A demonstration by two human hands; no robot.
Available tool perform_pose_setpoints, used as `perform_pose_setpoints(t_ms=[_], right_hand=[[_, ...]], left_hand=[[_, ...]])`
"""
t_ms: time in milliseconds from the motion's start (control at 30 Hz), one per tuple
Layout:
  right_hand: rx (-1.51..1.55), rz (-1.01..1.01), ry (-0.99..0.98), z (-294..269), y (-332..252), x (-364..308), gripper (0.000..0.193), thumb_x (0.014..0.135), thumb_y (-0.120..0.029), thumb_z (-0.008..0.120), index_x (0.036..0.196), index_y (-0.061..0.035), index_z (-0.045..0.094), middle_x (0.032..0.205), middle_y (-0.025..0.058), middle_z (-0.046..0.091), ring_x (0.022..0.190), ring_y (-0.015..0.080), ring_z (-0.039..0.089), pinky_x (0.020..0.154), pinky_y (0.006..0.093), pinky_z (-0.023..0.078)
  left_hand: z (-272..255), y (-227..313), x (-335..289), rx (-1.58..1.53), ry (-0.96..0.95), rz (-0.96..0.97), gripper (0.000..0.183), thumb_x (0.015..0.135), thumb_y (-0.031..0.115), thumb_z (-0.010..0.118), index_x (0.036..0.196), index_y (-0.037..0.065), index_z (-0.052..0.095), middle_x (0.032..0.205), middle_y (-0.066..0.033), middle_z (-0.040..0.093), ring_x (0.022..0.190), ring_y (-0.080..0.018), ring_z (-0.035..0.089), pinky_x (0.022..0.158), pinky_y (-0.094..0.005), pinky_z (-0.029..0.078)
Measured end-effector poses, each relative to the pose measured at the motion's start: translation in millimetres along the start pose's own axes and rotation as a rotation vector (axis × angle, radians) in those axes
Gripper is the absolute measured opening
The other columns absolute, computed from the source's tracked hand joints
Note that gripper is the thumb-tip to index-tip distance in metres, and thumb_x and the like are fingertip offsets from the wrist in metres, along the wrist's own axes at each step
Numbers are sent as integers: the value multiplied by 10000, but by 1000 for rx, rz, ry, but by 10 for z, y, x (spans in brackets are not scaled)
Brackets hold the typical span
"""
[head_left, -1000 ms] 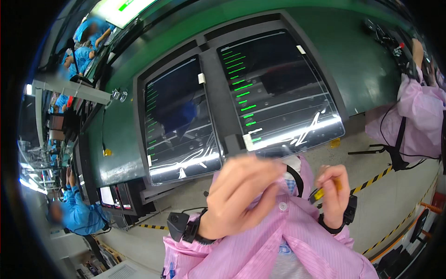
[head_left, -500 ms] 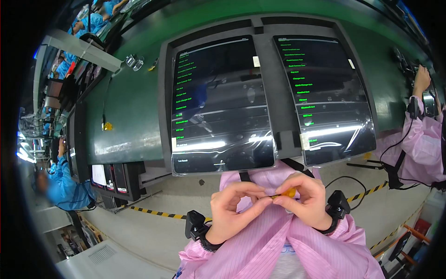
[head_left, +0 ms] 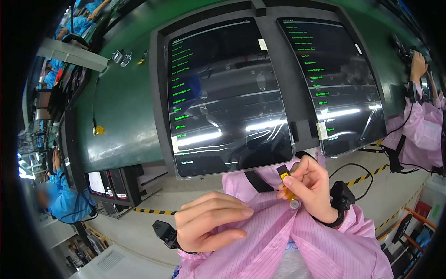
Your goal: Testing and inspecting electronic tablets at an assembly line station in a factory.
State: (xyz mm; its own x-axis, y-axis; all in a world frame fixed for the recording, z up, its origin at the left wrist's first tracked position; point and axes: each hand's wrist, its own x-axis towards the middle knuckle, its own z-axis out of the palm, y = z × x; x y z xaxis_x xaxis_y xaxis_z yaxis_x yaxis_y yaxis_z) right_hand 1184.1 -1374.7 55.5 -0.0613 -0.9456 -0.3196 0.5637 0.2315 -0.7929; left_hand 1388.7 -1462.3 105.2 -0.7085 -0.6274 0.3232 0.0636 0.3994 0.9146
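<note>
Between the thumb and fingers of my right hand (head_left: 306, 188) is a small black plug-like piece with a yellow label (head_left: 284, 173), its black end pointing up and away. Crumpled amber tape (head_left: 290, 194) shows below those fingers. A small round silvery thing (head_left: 294, 204) sits just under it; whether it hangs from the tape or belongs to my pink coat is unclear. My left hand (head_left: 213, 221) is apart from it, palm down over my lap, fingers loosely stretched and empty. Beyond my hands lie a large tablet (head_left: 227, 102) and a second tablet (head_left: 339, 83), both film-covered and lit with green text lists.
A dark foam tray (head_left: 299, 107) frames both tablets on the green bench (head_left: 125, 139). At the left lie a cable end with amber tape (head_left: 98, 130) and a clear-and-metal item (head_left: 121, 57). A co-worker's hand (head_left: 418, 65) is at the right. Black boxes (head_left: 116, 183) stand below the bench.
My left hand has let go of the small piece and moved left and down, its fingers opening. My right hand keeps the piece, now turned upward. The tablets appear slightly shifted in view.
</note>
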Motion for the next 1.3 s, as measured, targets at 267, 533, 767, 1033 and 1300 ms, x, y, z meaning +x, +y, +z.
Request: perform_pose_setpoints(t_ms=[267, 533, 767, 1033, 1300], right_hand=[[-21, -39, 91, 88, 97, 14, 131, 862, 19, 549, 823, -12, 428, 813, 143, 643, 716, 174, 661, 611, 246, 535], [75, -22, 136, 141, 125, 34, 121, 871, 2, 545, 852, -15, 426, 861, 144, 636, 749, 184, 660, 634, 263, 549], [189, -68, 122, 157, 184, 55, 116, 876, 1, 541, 891, -9, 426, 916, 151, 619, 843, 203, 648, 713, 292, 551], [45, -121, 4, 22, 174, 110, 108, 903, -38, 509, 966, 13, 438, 967, 139, 597, 905, 191, 619, 786, 296, 511], [-190, -167, -24, -156, 116, 152, 210, 947, -130, 431, 1049, 49, 475, 940, 136, 603, 867, 167, 598, 783, 278, 478]], left_hand=[[145, -118, 7, -54, -124, 40, 280, 745, 155, 726, 869, -79, 633, 818, -177, 661, 744, -269, 654, 623, -303, 530], [227, -70, 52, -55, -182, 51, 286, 677, 109, 752, 870, -65, 632, 830, -146, 645, 735, -271, 638, 621, -314, 525], [262, -48, 93, 263, -44, 151, 278, 682, 95, 743, 907, -37, 645, 883, -148, 655, 835, -290, 642, 732, -367, 508], [362, -260, 316, 749, 0, 6, 456, 628, 128, 763, 1051, 13, 640, 1163, -140, 593, 1152, -286, 525, 984, -410, 357], [392, -291, 357, 836, 58, 60, 266, 697, 100, 714, 949, 30, 669, 1068, -97, 638, 1061, -244, 586, 970, -423, 375]])
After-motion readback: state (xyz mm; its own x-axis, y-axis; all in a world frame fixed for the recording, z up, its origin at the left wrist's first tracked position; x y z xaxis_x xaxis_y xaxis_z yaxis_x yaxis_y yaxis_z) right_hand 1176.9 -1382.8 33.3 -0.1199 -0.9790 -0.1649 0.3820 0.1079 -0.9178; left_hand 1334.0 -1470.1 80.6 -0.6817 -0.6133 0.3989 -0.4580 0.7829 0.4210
